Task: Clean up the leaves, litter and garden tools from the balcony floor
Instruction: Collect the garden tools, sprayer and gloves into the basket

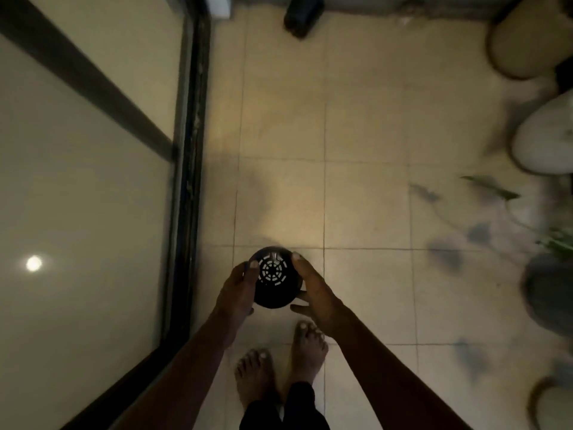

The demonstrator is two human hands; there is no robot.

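**Black pot held in both hands above balcony floor**

A small black pot (pixel 273 287) is held at 6 o'clock from frame centre, above the tiled floor (pixel 366 135). Its slotted base faces the camera; whether it is seen from inside or outside cannot be told. The pot is gripped at its 9 o'clock side by the left hand (pixel 238 290), thumb laid on the rim. It is gripped at its 3 o'clock side by the right hand (pixel 314 293), thumb on the rim and fingers curled beneath. Bare feet (pixel 254 370) are seen directly below the pot.

Blurred leaves (pixel 491 186) lie on the tiles at 3 to 4 o'clock, near planters (pixel 545 138) ranged along the right edge. A glass door (pixel 77 181) and its dark track (pixel 189 150) are noted at 9 o'clock. A dark container (pixel 302 17) stands at 12 o'clock.
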